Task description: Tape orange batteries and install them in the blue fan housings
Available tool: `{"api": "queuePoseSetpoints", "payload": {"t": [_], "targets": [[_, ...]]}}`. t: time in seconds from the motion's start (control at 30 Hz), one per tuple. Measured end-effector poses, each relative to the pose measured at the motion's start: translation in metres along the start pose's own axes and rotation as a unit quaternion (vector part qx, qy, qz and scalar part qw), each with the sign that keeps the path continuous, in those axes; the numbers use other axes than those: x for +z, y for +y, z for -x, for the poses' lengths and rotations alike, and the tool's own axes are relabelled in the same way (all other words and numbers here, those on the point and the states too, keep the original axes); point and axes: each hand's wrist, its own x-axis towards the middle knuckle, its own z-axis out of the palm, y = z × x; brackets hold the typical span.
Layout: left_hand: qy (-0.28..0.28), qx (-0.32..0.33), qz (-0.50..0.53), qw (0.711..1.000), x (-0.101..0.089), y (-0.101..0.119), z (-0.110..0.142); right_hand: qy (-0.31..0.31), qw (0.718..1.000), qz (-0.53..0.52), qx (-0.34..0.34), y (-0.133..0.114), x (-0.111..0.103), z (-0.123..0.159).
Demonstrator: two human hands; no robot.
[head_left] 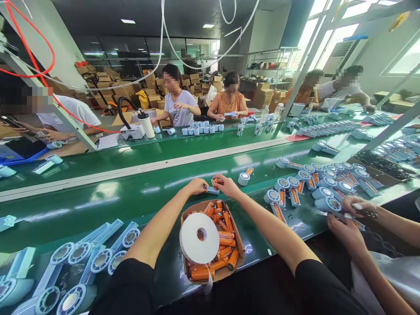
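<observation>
Over the green bench, my left hand (pixel 197 186) grips one end of a light-blue fan housing (pixel 213 190), whose handle part points right. My right hand (pixel 226 185) pinches at the other end, with a small orange battery (pixel 215 180) showing at its fingertips; the fingers hide most of it. Just below both hands stands a cardboard box (pixel 242 245) of orange wrapped batteries (pixel 227 238). A large white roll of tape or labels (pixel 192 238) lies on top of them, its loose end hanging over the front edge.
Blue fan housings (pixel 80 251) lie at the left. One with an orange battery (pixel 244 178) sits beyond my right hand, and several more (pixel 293 183) crowd the right. A co-worker's hands (pixel 351 223) handle a housing there. Other people sit across the green bench (pixel 131 199).
</observation>
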Motion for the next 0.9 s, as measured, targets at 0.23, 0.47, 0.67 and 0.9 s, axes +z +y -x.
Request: {"api": "queuePoseSetpoints", "payload": {"t": [0.23,0.47,0.67,0.9], "targets": [[0.063,-0.039,0.095,0.993,0.008,0.005,0.0,-0.055,0.975,0.215,-0.001,0.007,-0.007,0.0],[0.075,-0.062,0.129,0.987,0.011,0.014,-0.01,-0.158,0.927,0.338,-0.032,0.004,-0.005,-0.003],[0.078,-0.067,0.137,0.985,0.011,0.021,-0.015,-0.196,0.902,0.382,-0.052,-0.005,-0.004,-0.016],[0.081,-0.063,0.121,0.987,0.005,0.028,-0.02,-0.192,0.898,0.392,-0.062,-0.016,-0.015,-0.027]]}}
